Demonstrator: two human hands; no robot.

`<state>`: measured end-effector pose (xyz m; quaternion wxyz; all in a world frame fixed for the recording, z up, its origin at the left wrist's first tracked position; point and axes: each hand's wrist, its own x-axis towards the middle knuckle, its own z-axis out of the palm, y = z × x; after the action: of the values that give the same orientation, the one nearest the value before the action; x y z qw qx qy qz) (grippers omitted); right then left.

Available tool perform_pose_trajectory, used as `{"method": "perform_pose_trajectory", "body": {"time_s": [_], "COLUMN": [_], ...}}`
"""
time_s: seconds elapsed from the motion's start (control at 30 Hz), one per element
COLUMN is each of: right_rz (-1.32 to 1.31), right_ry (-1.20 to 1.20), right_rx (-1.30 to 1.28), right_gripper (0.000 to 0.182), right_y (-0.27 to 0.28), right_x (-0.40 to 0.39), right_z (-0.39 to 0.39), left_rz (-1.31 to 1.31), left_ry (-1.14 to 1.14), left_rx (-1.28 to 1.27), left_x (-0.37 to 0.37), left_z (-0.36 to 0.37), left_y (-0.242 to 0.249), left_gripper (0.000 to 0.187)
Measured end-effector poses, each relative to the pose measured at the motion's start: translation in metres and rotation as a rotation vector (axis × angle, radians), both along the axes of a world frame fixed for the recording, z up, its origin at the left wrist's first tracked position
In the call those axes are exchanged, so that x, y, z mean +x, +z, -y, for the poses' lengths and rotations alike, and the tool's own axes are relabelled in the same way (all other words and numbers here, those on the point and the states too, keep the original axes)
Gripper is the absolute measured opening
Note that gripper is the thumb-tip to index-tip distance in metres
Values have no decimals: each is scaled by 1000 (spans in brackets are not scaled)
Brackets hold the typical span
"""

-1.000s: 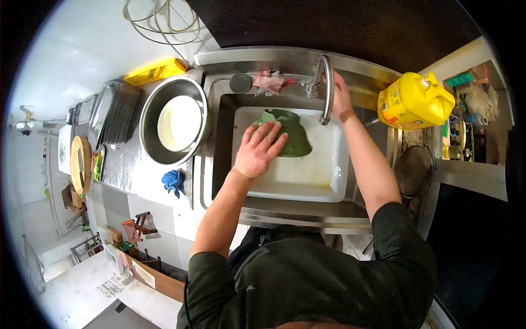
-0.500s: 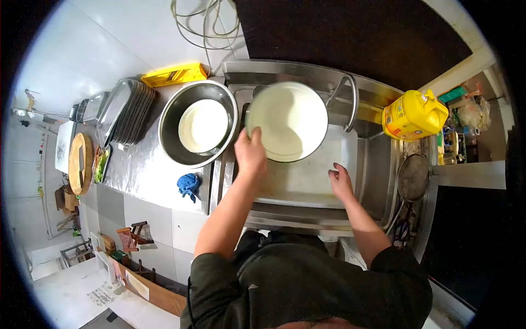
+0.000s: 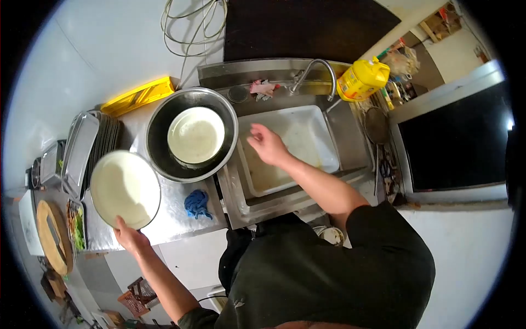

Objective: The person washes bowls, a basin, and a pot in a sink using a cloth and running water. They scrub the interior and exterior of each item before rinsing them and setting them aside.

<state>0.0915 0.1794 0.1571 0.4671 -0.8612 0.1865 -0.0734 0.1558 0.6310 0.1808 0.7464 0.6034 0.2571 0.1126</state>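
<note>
My left hand (image 3: 130, 237) grips the near rim of a large cream basin (image 3: 125, 189) with a thin dark edge, its thumb over the rim. The basin is above the left part of the steel counter, its inside facing me. My right hand (image 3: 268, 146) is over the white plastic tub (image 3: 307, 129) in the sink, fingers loosely bent and apart, with nothing in them. Between my hands stands a wide steel bowl (image 3: 152, 140) with a smaller cream bowl (image 3: 196, 134) inside it. A crumpled blue cloth (image 3: 198, 204) lies near the counter's front edge.
Stacked dark trays (image 3: 82, 153) and a yellow holder (image 3: 138, 97) are along the wall. Farther left are a round chopping board (image 3: 50, 236) with a knife and a tray of vegetables (image 3: 76, 225). A faucet (image 3: 332, 77) arches over the sink beside a yellow jug (image 3: 362, 79).
My left hand has carried the cream basin from above the sink to the left, past the steel bowl. My right hand has moved left over the tub. The view has shifted.
</note>
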Motion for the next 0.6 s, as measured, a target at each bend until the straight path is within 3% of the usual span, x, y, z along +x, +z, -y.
{"method": "perform_pose_trajectory", "body": {"time_s": [0.07,0.13,0.2,0.27,0.37,0.47,0.53,0.57,0.6], "right_rz": [-87,-6,-158,-248,-421,-447,-524,-504,-488], "right_ry": [88,132,228,283,219,103,148,193,236], "right_rx": [-56,-501,-624,-774,-657,-548,-448,-419,-387], "right_gripper": [52,52,50,48,38,28,24,24,24], "right_y": [43,24,22,2,-12,-38,-26,-42,-61], "right_x": [34,71,100,131,159,179,185,196,201], "right_z": [-23,-36,-49,-56,-59,-57,-59,-54,-50], "left_rz": [-93,-187,-240,-222,-207,-288,112,173,255], "left_ry": [74,79,79,37,74,262,-169,-432,-792], "left_rx": [-6,-82,-142,-199,-16,1289,1106,1152,1208], "left_x": [4,10,16,14,13,-10,-41,-59,-67], "left_z": [-28,-46,-73,-68,-62,-25,2,20,49], "left_y": [-30,-69,-129,-144,-152,-106,-96,-107,-73], "left_gripper": [43,43,44,44,47,52,59,63,70]}}
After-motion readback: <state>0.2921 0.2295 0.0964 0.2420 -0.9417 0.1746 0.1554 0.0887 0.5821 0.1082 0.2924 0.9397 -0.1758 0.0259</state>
